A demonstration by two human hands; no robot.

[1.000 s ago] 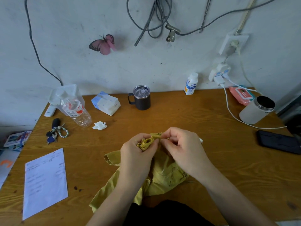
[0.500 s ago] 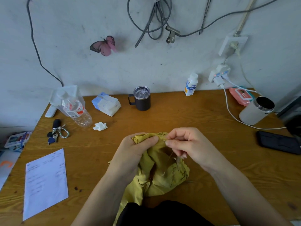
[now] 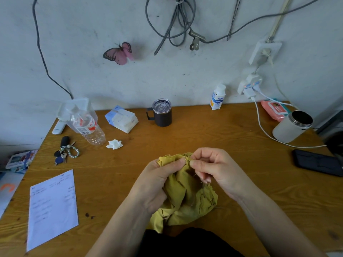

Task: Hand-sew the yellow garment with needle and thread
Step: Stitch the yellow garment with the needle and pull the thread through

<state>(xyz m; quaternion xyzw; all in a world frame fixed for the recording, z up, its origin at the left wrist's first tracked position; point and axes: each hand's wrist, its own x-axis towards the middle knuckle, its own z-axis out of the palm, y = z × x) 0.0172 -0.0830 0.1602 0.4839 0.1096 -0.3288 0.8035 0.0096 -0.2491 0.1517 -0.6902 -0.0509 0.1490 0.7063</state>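
My right hand (image 3: 215,169) pinches the needle (image 3: 189,159), barely visible, at the bunched top edge of the yellow garment (image 3: 185,199); my left hand (image 3: 157,182) grips that edge just beside it. Garment sits lower centre of frame on the wooden table (image 3: 204,134); dark mug (image 3: 161,114) well behind.

A scuffed grey-white wall (image 3: 204,75) with hanging cables (image 3: 178,17) backs a wooden table (image 3: 222,130).

Garment (image 3: 185,197) front centre on table (image 3: 222,138), left hand (image 3: 157,179) gripping its left side, right hand (image 3: 217,169) pinching needle (image 3: 188,159) at its rear edge. Paper sheet (image 3: 52,208) front left, keys (image 3: 64,153) behind it, bottle (image 3: 87,127) behind those. Mug (image 3: 161,114) rear centre. Phone (image 3: 317,164) far right, canister (image 3: 291,127) behind it.
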